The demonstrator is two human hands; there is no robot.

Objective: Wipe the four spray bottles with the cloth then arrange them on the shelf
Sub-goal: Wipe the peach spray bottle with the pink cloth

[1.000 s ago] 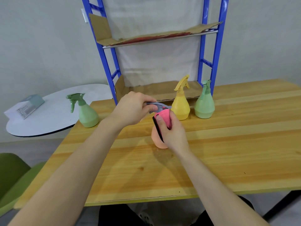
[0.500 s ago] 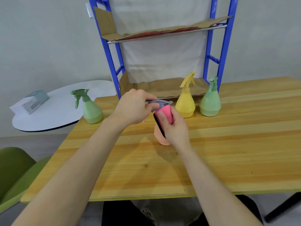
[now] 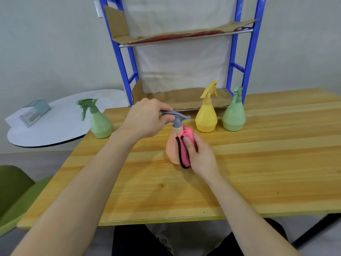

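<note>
The left hand [image 3: 147, 121] is closing its grip round the grey trigger head [image 3: 175, 115] of the peach spray bottle [image 3: 171, 148], fingers curled over the top and holding it upright on the wooden tabletop [image 3: 258, 163]. The right hand [image 3: 201, 154] is gripping a pink cloth [image 3: 185, 145] with a black edge and pressing it against the right side of that bottle's body, the thumb lying on the cloth.

Behind them, a yellow spray bottle [image 3: 206, 117] and a pale green spray bottle [image 3: 234, 117] are standing just beside each other near the foot of the blue shelf rack [image 3: 249, 52]. A second green spray bottle [image 3: 99, 122] is standing well apart from them at the tabletop's left rear corner. All four bottle bodies are opaque, so what is inside them cannot be told.

The rack's lower shelf is holding only a brown cardboard liner [image 3: 184, 98], and another cardboard sheet [image 3: 184, 34] is lying on the shelf above.

To the left, a small box [image 3: 29, 113] is lying on a white round table [image 3: 55, 126], and a green chair [image 3: 14, 191] is showing at the lower left.
</note>
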